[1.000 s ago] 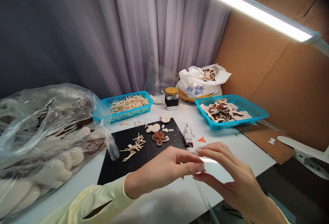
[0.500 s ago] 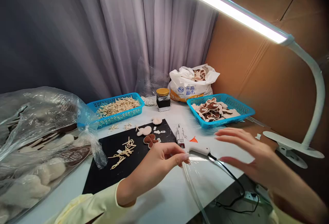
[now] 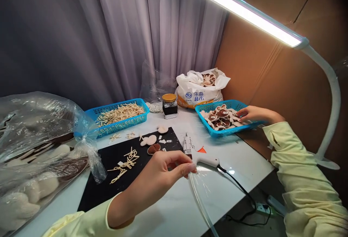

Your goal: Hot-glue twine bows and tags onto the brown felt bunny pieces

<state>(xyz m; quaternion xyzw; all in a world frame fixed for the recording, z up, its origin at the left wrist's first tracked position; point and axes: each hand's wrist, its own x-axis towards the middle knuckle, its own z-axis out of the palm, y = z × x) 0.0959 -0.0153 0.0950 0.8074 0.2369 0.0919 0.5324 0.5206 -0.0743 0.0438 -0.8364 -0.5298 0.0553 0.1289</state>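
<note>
My left hand (image 3: 172, 171) is pinched closed above the table, in front of the rear of a white glue gun (image 3: 188, 146); what sits between its fingertips is hidden. A clear glue stick (image 3: 199, 200) trails from behind those fingers toward the front edge. Thin pale strands show beside it. My right hand (image 3: 257, 114) reaches over the right rim of a blue basket (image 3: 225, 131), fingers apart at the brown and cream fabric pieces (image 3: 224, 113), some with small white labels. On a black mat (image 3: 152, 157) lie knotted cream cords (image 3: 127, 162), a cream piece (image 3: 148, 140) and a brown piece (image 3: 153, 148).
Another blue basket (image 3: 122, 126) holds short cream cords. Behind stand a jar with a gold lid (image 3: 169, 98) and a white plastic bag (image 3: 202, 93) of similar pieces. A clear bag (image 3: 43, 150) fills the left. A lamp (image 3: 333, 102) and the gun's cable (image 3: 239, 182) are at right.
My right hand has moved from above the right side of the table, away to the right-hand basket and its pieces. My left hand stays pinched by the glue gun. The view has shifted slightly.
</note>
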